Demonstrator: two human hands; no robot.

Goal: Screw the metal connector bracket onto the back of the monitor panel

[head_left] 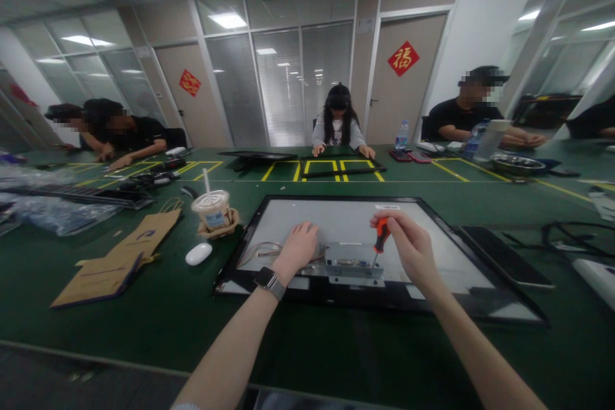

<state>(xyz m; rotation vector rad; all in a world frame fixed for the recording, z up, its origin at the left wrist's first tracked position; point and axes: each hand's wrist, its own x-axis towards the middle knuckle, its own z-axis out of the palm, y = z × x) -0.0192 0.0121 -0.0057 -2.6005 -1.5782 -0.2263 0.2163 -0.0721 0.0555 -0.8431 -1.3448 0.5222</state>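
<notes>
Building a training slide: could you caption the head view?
Right hand holds a red-and-black screwdriver at a metal bracket on a flat panel, left hand beside the bracket.

from afar i see a red-and-black screwdriver (382,236), a black-bordered pale grey panel (353,218), a green table (144,333) striped with yellow tape (450,170), a white mouse (198,254) and a brown paper bag (100,278).
</notes>
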